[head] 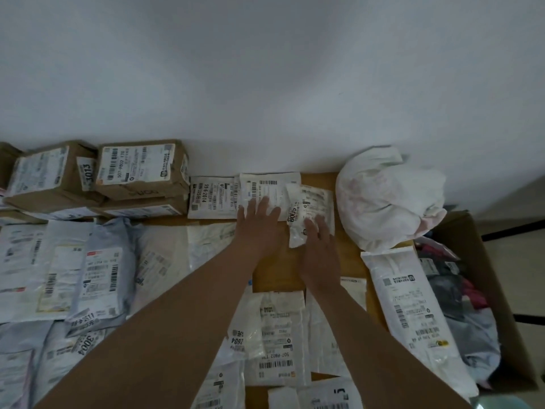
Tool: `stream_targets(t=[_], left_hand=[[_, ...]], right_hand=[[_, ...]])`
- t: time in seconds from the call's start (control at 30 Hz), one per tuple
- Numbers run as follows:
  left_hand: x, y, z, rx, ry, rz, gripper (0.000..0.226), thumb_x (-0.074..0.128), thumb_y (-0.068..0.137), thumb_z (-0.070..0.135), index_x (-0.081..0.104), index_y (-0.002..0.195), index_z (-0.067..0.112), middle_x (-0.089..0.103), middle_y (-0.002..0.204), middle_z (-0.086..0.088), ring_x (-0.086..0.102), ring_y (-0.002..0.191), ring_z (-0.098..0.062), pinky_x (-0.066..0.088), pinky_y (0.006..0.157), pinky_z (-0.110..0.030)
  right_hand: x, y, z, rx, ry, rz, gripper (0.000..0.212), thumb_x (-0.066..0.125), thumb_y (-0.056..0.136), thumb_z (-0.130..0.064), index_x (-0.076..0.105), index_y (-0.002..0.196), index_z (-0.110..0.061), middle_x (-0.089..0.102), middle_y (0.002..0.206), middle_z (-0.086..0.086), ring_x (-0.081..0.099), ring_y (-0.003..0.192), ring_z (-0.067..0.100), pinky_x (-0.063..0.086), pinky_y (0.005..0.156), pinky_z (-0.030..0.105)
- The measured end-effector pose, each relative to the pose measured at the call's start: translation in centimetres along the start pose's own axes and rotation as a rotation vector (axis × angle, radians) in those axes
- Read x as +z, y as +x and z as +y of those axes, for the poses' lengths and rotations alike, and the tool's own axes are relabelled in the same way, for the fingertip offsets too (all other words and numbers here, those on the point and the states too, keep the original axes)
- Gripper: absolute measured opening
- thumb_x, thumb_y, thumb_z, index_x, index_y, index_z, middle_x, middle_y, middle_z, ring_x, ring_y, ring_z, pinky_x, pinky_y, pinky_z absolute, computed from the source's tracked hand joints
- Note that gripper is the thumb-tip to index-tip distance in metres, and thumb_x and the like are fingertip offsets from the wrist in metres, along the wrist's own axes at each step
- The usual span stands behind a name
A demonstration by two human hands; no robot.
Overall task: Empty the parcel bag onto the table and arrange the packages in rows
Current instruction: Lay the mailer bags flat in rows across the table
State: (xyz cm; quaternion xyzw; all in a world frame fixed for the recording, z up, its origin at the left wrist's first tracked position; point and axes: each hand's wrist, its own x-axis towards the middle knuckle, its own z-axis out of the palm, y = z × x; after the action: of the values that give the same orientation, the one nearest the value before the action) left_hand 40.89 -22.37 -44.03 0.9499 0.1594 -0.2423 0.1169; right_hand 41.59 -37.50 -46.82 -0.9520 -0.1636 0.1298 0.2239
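Far-left corner of the table (321, 178): brown cardboard boxes (141, 169) sitting stacked against the wall, labels facing up, one tagged 3013. In front of them, grey and white poly mailers (97, 273) lying flat, overlapping toward the near-left edge, one marked 3004.

Far edge, centre: flat white package (211, 197) with 5962614 on its label lying just right of the boxes. Next white package (269, 187) overlapping its right side. Left hand (258, 214) pressing flat on that one, fingers (262, 203) straight and slightly spread.

Just right of it: small crumpled white package (309, 214), label reading 5009, lying tilted, overlapping the neighbour's right edge. Right hand (320, 236) resting on its near end, fingers (314, 224) loosely spread over it; cannot tell whether the thumb is pinching underneath.

Near edge, centre: more white packages (277, 335) lying between and under the forearms, labels up, bare wood showing between them and the far row.

Far-right corner: white parcel bag (386, 202) sitting bunched and slumped, touching the wall. Long white package (413, 314) lying along the right edge, overhanging slightly. Beyond the right edge: open cardboard carton (483, 255) holding dark and pink wrapped items.
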Motion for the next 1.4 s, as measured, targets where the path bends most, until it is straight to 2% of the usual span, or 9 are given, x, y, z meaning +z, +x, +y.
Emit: stream_targets(t=[0.13,0.27,0.4,0.47,0.63,0.8,1.03,1.23,1.4], left_hand=[[-0.1,0.4,-0.2,-0.001,-0.025,-0.025,0.065,0.042,0.097,0.043,0.014,0.154,0.029,-0.006,0.163,-0.003,-0.008,0.149,-0.029,-0.002,0.12,-0.05],[-0.1,0.7,-0.1,-0.012,-0.069,-0.015,0.067,0.045,0.096,0.043,0.016,0.154,0.028,-0.004,0.163,-0.004,-0.006,0.149,-0.028,-0.002,0.119,-0.048],[-0.6,-1.2,-0.3,-0.067,-0.297,0.119,0.063,0.048,0.096,0.039,0.026,0.152,0.024,0.01,0.162,-0.007,0.008,0.148,-0.026,0.007,0.121,-0.043],[-0.8,-3.6,-1.3,-0.192,-0.48,0.262,0.055,0.05,0.095,0.035,0.036,0.147,0.023,0.025,0.156,-0.006,0.023,0.143,-0.027,0.02,0.118,-0.041],[1.2,-12.7,-6.3,-0.804,-0.797,0.467,0.044,0.053,0.092,0.031,0.05,0.134,0.022,0.041,0.144,-0.012,0.036,0.131,-0.034,0.03,0.108,-0.046],[5.9,-20.2,-8.1,-1.212,-1.02,0.431,0.058,0.058,0.088,0.033,0.039,0.141,0.018,0.039,0.144,-0.015,0.037,0.13,-0.036,0.029,0.108,-0.049],[3.3,-20.7,-5.3,-1.057,-0.97,0.487,0.058,0.054,0.088,0.036,0.039,0.142,0.017,0.043,0.142,-0.012,0.04,0.129,-0.034,0.029,0.107,-0.049],[-0.2,-15.2,1.4,-0.604,-0.817,0.332,0.063,0.05,0.093,0.042,0.031,0.147,0.017,0.035,0.144,-0.011,0.038,0.129,-0.032,0.032,0.106,-0.044],[-0.8,-9.7,3.8,-0.456,-0.713,0.283,0.063,0.049,0.093,0.041,0.03,0.148,0.016,0.032,0.149,-0.012,0.034,0.134,-0.03,0.027,0.109,-0.043]], right_hand=[[-0.6,2.8,-0.3,0.024,0.014,-0.044,0.071,0.052,0.093,-0.004,0.021,0.154,-0.022,0.006,0.164,0.004,0.018,0.147,0.03,0.035,0.109,0.04],[-1.8,4.5,-1.0,0.086,0.016,-0.163,0.071,0.052,0.097,-0.031,0.014,0.156,-0.019,-0.006,0.164,0.004,0.0,0.151,0.026,0.013,0.119,0.041],[-1.2,2.6,-1.7,-0.01,0.046,0.032,0.066,0.048,0.086,-0.008,0.031,0.149,-0.004,0.018,0.159,0.02,0.012,0.148,0.039,0.012,0.121,0.048],[-0.2,-0.4,-2.3,-0.021,0.117,0.15,0.057,0.046,0.081,-0.013,0.047,0.137,-0.002,0.044,0.143,0.02,0.038,0.132,0.038,0.031,0.111,0.046],[2.0,-9.4,-4.9,0.066,0.369,-0.082,0.032,0.045,0.097,-0.023,0.056,0.122,-0.008,0.056,0.115,0.008,0.051,0.111,0.027,0.043,0.093,0.038],[3.6,-14.7,-6.4,0.198,0.34,-0.241,0.07,0.053,0.085,-0.047,0.039,0.142,-0.009,0.052,0.132,0.012,0.05,0.118,0.033,0.044,0.098,0.048],[1.0,-13.8,-6.5,0.27,0.64,-0.119,0.065,0.052,0.087,-0.038,0.037,0.143,-0.01,0.052,0.129,0.005,0.054,0.113,0.021,0.05,0.092,0.037],[-3.6,-7.5,-0.2,0.414,0.443,-0.011,0.045,0.045,0.096,-0.03,0.047,0.131,-0.001,0.048,0.131,0.02,0.049,0.118,0.037,0.041,0.095,0.044],[-3.8,-3.4,2.3,0.407,0.378,0.011,0.054,0.049,0.093,-0.03,0.04,0.142,-0.007,0.044,0.14,0.02,0.043,0.128,0.037,0.037,0.106,0.048]])
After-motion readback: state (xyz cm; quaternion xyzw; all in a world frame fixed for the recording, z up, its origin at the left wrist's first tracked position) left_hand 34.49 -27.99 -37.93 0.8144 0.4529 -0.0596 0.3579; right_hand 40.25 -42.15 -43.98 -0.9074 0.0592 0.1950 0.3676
